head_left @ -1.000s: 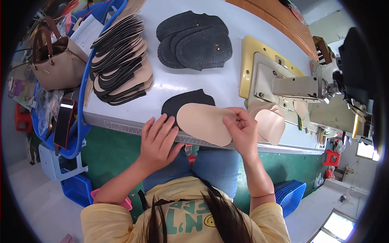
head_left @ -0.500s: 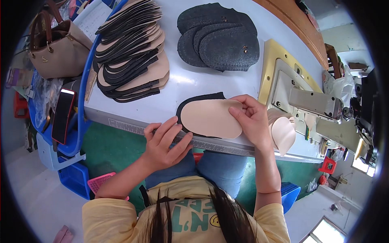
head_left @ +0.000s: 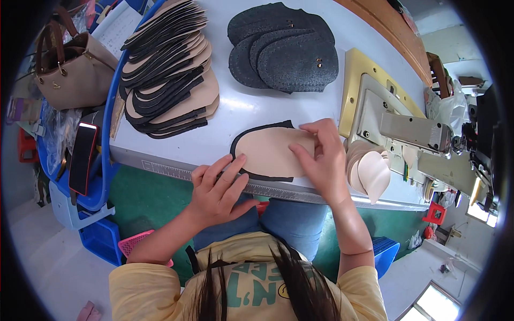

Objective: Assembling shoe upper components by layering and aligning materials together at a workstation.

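While the left hand (head_left: 217, 190) has its fingers spread, tips at the left end of the beige piece (head_left: 267, 150), the right hand (head_left: 325, 158) overlaps its right end more, thumb and forefinger apart; I can't tell if it pinches. I've got that piece between both hands, long axis left to right, atop a black piece (head_left: 267, 177) on the table (head_left: 217, 136). Beige pile (head_left: 373, 172) just right; black flaps (head_left: 297, 56) beyond.

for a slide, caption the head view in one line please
Left hand at the rounded end and right hand at the other of a beige piece laid over a black piece.
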`<state>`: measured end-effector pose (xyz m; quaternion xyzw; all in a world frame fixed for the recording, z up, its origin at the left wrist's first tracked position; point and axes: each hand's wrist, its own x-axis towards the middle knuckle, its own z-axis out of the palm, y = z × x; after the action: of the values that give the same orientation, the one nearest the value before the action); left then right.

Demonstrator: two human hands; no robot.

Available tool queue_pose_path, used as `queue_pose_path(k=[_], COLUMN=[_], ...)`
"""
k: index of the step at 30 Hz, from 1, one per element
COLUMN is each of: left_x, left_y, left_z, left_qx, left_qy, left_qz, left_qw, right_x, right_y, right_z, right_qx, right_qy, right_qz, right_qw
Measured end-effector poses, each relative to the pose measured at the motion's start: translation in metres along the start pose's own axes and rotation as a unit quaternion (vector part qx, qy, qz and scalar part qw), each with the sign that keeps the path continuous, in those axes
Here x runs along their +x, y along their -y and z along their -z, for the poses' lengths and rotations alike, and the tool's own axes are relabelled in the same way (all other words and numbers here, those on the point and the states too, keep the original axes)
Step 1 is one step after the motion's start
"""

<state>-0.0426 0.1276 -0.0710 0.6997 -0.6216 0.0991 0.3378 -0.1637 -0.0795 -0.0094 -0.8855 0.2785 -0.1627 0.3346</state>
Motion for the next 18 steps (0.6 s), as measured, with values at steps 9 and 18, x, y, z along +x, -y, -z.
queue_pose_path(k=[9, 18], left_x=[0.044, 0.118], left_y=[-0.010, 0.023], left_z=[0.015, 0.013], left_qx=[0.058, -0.030], left_qy=[0.140, 0.095], left_qz=[-0.004, -0.050], left_qw=[0.988, 0.994], right_x=[-0.039, -0.073], right_y=[0.012, -0.010], right_z=[-0.007, 0.069], right_qx=[-0.203, -0.116], right_qy=[0.120, -0.127], right_qz=[0.201, 0.082], right_qw=[0.951, 0.982])
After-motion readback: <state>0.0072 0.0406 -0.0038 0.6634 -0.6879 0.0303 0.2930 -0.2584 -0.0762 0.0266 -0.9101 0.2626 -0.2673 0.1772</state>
